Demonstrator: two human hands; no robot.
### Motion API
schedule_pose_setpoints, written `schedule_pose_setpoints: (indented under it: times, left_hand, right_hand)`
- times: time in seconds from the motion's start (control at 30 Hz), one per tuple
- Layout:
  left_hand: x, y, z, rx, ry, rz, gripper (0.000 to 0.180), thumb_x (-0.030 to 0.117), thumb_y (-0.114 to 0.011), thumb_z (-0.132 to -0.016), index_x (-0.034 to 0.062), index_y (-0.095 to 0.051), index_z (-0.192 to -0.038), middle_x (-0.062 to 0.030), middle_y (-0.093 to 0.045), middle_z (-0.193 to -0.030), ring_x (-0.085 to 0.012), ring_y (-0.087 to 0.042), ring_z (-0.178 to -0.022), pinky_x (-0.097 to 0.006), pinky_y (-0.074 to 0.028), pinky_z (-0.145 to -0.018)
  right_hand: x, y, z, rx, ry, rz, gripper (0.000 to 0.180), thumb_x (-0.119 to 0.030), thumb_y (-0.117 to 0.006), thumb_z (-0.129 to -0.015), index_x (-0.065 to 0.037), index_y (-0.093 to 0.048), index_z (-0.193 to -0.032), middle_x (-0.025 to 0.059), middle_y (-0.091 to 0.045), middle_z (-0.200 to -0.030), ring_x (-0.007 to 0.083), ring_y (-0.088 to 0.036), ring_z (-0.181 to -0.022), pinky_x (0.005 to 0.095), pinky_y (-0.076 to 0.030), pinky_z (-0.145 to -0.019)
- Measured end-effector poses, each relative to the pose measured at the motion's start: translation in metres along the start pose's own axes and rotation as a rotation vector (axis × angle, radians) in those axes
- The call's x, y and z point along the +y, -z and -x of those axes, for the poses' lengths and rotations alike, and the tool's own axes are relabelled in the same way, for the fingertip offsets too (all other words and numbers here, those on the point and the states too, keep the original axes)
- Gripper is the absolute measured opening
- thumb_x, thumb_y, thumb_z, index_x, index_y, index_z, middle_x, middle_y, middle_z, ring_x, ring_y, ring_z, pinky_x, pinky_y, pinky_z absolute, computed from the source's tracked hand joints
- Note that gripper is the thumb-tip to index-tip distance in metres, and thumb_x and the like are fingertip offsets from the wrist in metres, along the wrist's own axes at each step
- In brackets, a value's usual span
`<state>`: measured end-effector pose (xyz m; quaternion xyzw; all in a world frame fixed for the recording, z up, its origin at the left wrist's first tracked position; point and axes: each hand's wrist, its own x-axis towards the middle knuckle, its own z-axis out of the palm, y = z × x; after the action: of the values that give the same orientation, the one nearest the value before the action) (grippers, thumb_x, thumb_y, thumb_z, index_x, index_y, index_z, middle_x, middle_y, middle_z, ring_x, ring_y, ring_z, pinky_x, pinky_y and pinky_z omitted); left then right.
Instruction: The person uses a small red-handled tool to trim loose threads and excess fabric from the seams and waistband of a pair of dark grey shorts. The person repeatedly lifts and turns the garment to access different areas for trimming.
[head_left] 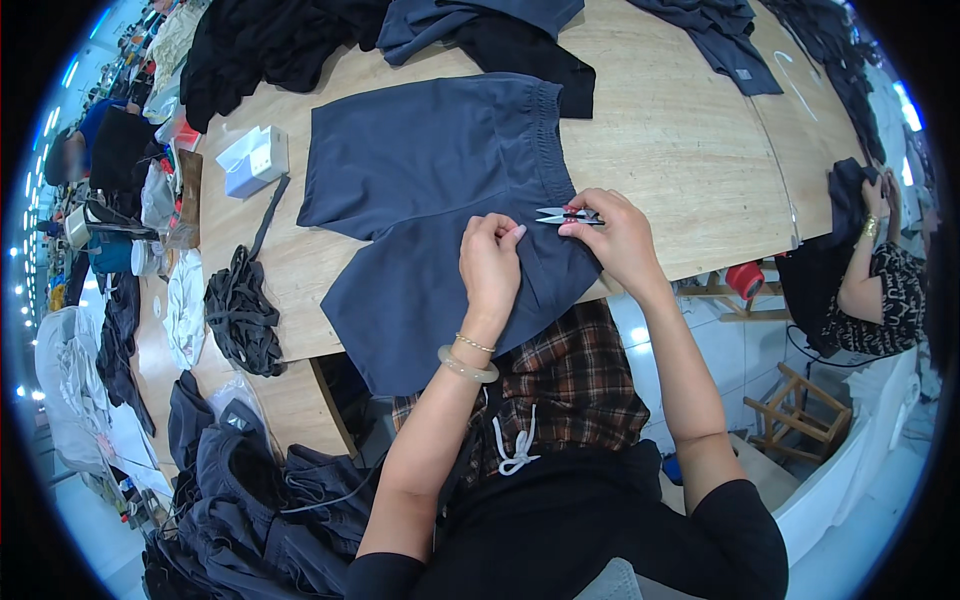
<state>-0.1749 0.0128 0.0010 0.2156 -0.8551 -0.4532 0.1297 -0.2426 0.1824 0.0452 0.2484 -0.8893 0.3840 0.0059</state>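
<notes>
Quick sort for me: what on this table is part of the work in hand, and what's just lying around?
In hand:
- dark blue shorts, pinched by the left hand
- thread snips, held by the right hand

Lying about:
- white box
- bundle of dark cords
- black garments at the far edge
- folded dark shorts

The shorts are dark slate blue; the table is pale wood. The snips are silver with red; the box is white.
</notes>
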Motion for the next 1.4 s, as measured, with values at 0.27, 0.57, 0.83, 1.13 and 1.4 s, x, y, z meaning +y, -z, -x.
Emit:
schedule_pose_setpoints:
  times: [0.27, 0.57, 0.83, 1.13, 1.4]
  left_hand:
    - [-0.004, 0.011, -0.005, -0.110, 0.158, 0.267, 0.011, 0.008, -0.069, -0.091, -0.0031, -0.068, -0.093, -0.0094, -0.066, -0.073, -0.0122, -0.055, -0.066, -0.029, -0.046, -0.066]
    - [-0.009, 0.009, -0.007, -0.144, 0.175, 0.387, 0.011, 0.008, -0.069, -0.091, -0.0031, -0.068, -0.092, -0.0025, -0.063, -0.073, -0.0086, -0.052, -0.069, -0.027, -0.044, -0.066]
    - [-0.008, 0.012, -0.008, -0.165, 0.191, 0.479, 0.009, 0.006, -0.068, -0.092, -0.0021, -0.067, -0.091, 0.0021, -0.059, -0.074, -0.0061, -0.049, -0.069, -0.024, -0.041, -0.066]
    - [0.000, 0.017, -0.008, -0.226, 0.184, 0.572, 0.007, 0.005, -0.067, -0.092, -0.0015, -0.066, -0.089, 0.0042, -0.057, -0.076, -0.0053, -0.046, -0.072, -0.022, -0.040, -0.069]
    - [0.008, 0.032, -0.002, -0.266, 0.135, 0.578, 0.015, 0.008, -0.067, -0.094, -0.0036, -0.064, -0.084, -0.0006, -0.059, -0.078, -0.0091, -0.050, -0.072, -0.025, -0.042, -0.069]
  right_hand:
    - [-0.012, -0.004, -0.008, -0.110, 0.069, 0.123, 0.019, -0.023, -0.076, -0.078, -0.009, -0.068, -0.090, 0.0019, -0.066, -0.085, 0.0232, -0.060, -0.086, 0.0370, -0.049, -0.073]
    - [-0.017, -0.010, -0.010, -0.088, 0.178, 0.214, 0.019, -0.023, -0.075, -0.079, -0.009, -0.068, -0.090, 0.0014, -0.065, -0.086, 0.0236, -0.060, -0.088, 0.0365, -0.051, -0.074]
    - [-0.013, -0.003, -0.009, -0.133, 0.063, 0.115, 0.020, -0.023, -0.076, -0.077, -0.009, -0.069, -0.089, 0.0019, -0.066, -0.084, 0.0232, -0.058, -0.085, 0.0358, -0.049, -0.073]
    - [-0.006, 0.001, -0.004, -0.157, 0.068, -0.022, 0.024, -0.019, -0.079, -0.074, -0.007, -0.071, -0.093, 0.0020, -0.068, -0.085, 0.0215, -0.054, -0.082, 0.0334, -0.046, -0.076]
    - [-0.004, 0.001, -0.004, -0.125, -0.016, -0.129, 0.024, -0.020, -0.079, -0.077, -0.008, -0.071, -0.095, 0.0032, -0.068, -0.089, 0.0202, -0.059, -0.086, 0.0329, -0.049, -0.077]
